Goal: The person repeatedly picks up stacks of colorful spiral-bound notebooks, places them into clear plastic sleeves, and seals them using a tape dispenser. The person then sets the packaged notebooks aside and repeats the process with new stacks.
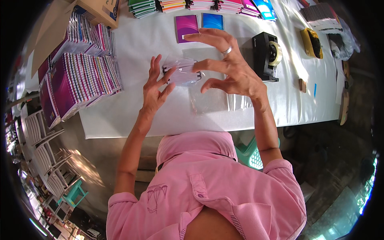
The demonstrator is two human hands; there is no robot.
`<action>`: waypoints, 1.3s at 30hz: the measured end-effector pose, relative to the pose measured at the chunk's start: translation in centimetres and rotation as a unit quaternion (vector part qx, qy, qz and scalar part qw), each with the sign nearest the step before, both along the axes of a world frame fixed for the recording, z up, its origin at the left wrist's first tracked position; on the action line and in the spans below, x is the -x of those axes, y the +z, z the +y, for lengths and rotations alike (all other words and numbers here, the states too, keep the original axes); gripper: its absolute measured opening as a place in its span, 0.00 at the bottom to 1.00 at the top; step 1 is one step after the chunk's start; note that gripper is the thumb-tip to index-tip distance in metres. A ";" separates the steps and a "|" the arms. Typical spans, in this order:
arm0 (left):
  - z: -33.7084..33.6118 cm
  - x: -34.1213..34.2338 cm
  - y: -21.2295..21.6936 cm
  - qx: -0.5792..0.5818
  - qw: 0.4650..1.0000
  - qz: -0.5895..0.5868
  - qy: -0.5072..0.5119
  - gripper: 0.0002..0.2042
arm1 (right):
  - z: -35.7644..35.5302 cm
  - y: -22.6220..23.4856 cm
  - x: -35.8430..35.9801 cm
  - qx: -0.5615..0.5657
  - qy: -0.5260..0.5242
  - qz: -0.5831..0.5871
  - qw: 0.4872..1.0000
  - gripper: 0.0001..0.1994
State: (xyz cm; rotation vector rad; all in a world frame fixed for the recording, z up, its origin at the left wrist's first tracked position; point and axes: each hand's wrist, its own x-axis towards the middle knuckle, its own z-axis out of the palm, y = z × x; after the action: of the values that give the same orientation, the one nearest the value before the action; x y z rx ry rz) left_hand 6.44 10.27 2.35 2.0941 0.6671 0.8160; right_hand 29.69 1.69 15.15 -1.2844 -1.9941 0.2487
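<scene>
A small bundle in shiny clear plastic wrap (182, 72), with dark spiral binding at its ends, rests on the white-covered table in front of me. At its left edge is my left hand (155, 89), fingers apart, the index and thumb close against the wrap; whether they press on it I cannot tell. My right hand (238, 68), a ring on one finger, is spread above and right of the bundle with nothing in its fingers. Clear plastic bags (210, 100) lie flat below it. Beyond stand a purple notebook (186, 26) and a blue notebook (213, 21), both lying flat.
To the right sits a black tape dispenser (264, 56), with a yellow-rimmed container (312, 43) farther off. Stacks of spiral notebooks (80, 80) and an open cardboard box (96, 14) fill the left. Colourful notebook piles (212, 5) line the far side.
</scene>
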 end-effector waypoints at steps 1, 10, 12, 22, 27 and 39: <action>-0.2 0.0 -0.3 -0.015 1.000 -0.024 0.001 0.27 | 0.2 -0.6 0.2 0.008 0.007 -0.048 0.999 0.14; -0.3 1.3 -2.4 -0.040 0.999 -0.022 0.018 0.27 | -2.1 -6.4 -1.7 0.067 -0.108 0.173 0.977 0.15; -0.1 0.7 -1.7 -0.051 0.999 -0.012 0.006 0.25 | -3.0 -10.1 -0.5 0.073 -0.101 0.161 0.979 0.17; 1.5 0.1 0.6 -0.113 0.992 0.050 -0.013 0.17 | -1.1 -12.7 3.6 0.094 -0.121 0.289 0.945 0.15; 1.8 0.1 1.6 -0.133 0.988 0.084 -0.004 0.15 | -0.6 -10.5 3.2 0.113 -0.105 0.193 0.969 0.17; 2.1 -0.3 2.3 -0.157 0.981 0.113 0.005 0.11 | -0.1 -10.8 4.0 0.054 -0.184 0.106 0.976 0.08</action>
State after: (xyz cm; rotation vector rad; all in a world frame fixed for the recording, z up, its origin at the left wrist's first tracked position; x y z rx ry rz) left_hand 6.72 12.34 4.62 2.4993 0.7055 0.7317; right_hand 25.70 1.64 4.36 -1.5970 -1.5481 0.3028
